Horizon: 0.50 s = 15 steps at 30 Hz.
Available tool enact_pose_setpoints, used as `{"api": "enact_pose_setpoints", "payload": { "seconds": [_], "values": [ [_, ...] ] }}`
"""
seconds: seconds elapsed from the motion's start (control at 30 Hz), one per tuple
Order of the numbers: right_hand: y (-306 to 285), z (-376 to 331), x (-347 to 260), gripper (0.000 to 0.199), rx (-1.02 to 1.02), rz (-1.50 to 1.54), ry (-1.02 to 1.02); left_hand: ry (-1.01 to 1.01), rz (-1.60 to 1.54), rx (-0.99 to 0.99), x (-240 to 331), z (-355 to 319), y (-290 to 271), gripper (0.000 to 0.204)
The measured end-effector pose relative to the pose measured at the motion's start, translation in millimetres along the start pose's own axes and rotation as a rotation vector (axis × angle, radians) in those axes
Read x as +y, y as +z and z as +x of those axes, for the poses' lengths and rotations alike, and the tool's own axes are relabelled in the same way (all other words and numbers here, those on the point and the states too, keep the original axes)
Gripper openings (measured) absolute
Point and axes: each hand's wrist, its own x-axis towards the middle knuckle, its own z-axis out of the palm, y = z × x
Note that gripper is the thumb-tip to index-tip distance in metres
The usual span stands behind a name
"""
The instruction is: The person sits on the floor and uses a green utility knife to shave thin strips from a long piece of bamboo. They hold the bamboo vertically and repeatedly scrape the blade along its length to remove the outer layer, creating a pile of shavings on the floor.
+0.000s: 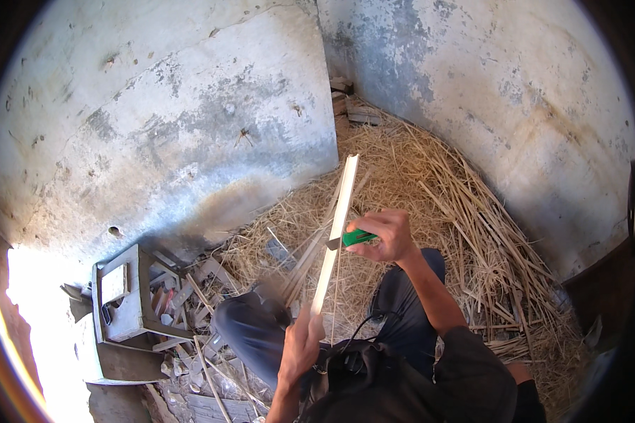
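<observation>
A long white plastic strip (340, 211) slants up and away from me over the straw. My left hand (302, 344) grips its near end, close to my knees. My right hand (388, 236) holds a green-handled cutter (354, 238) against the strip about midway along, its dark blade touching the strip's right edge. My legs in dark trousers lie below both hands.
Dry straw (466, 211) covers the floor in the corner of two stained plaster walls (190, 120). A grey hollow concrete block (123, 292) sits at lower left among scraps of wood and rubble. A dark bag with a cable rests on my lap (360, 374).
</observation>
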Motion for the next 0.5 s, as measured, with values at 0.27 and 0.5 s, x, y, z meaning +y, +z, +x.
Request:
{"api": "enact_pose_setpoints", "payload": {
  "seconds": [0.27,0.5],
  "values": [
    [-54,-2,82,0.057,0.347,-0.11,0.683,-0.104,-0.231,-0.157,-26,-50,-15,0.032],
    [-22,-13,48,0.05,0.006,0.052,0.615,-0.04,-0.085,0.089,-16,-23,-21,0.035]
  ]
}}
